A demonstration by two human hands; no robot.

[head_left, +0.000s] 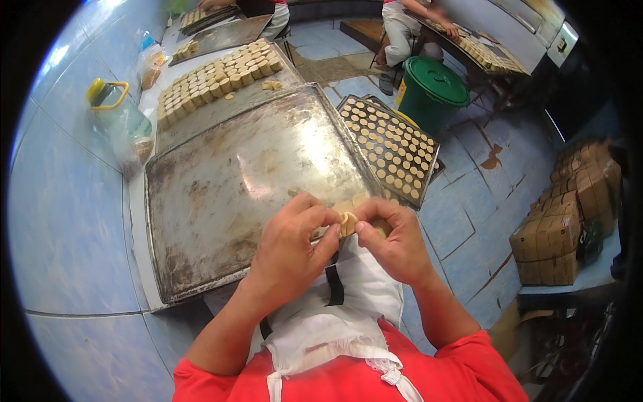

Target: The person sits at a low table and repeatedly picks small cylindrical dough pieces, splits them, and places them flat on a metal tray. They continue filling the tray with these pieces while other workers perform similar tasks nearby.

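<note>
A small folded piece of dough is held between both hands at the near right corner of a large metal baking tray. My left hand pinches its left edge between thumb and index finger. On its other edge, the thumb and index finger of my right hand are closed in a pinch. Just behind the fingertips lie more pale dough pieces, partly hidden by my hands. Apart from scuffs and dark stains, the tray's surface is bare metal.
Beyond the tray stand rows of cut dough pieces. To the right is a black tray of round dough pieces, near a green lidded bucket. A yellow-capped jug stands left; cardboard boxes sit far right. Two people work behind.
</note>
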